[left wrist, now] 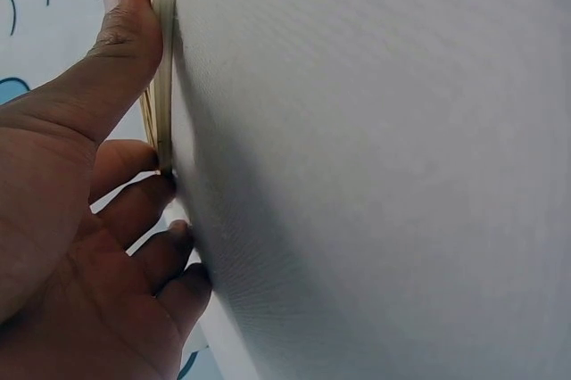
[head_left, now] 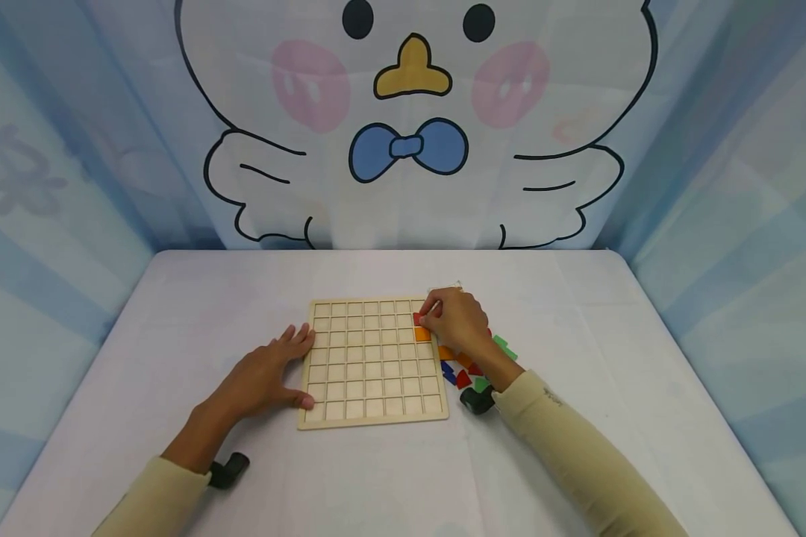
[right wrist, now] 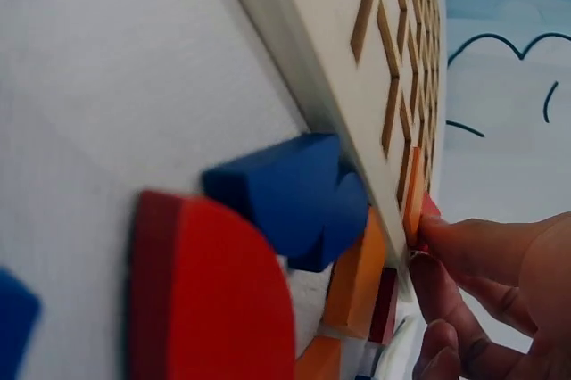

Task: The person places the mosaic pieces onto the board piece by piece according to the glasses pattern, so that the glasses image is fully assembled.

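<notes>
Sleeves (head_left: 578, 447) of pale yellow cover your forearms, and a dark device (head_left: 228, 470) sits at each wrist. Your left hand (head_left: 262, 377) is spread, its fingers and thumb touching the left edge of the wooden grid board (head_left: 376, 424), which lies flat in front of you on the white-covered table (head_left: 242, 276). Just off the board's right edge, partly under your right forearm, you have loose pieces scattered: red (head_left: 463, 379), blue (head_left: 448, 373), green (head_left: 482, 383) and orange ones, some touching one another. Your hands are well apart, with most of the board between them. An orange piece (head_left: 422, 334) lies in the rightmost column of the grid, toward the far corner. Just beyond it, your right hand (head_left: 457, 317) pinches a small red piece (head_left: 416, 319) between its fingertips, over that same column; you cannot tell whether it is seated in its cell. Something pale, mostly hidden, shows past your knuckles. Behind the table's far edge hangs a curtain (head_left: 410, 209) printed with a white cartoon bird wearing a blue bow tie.
</notes>
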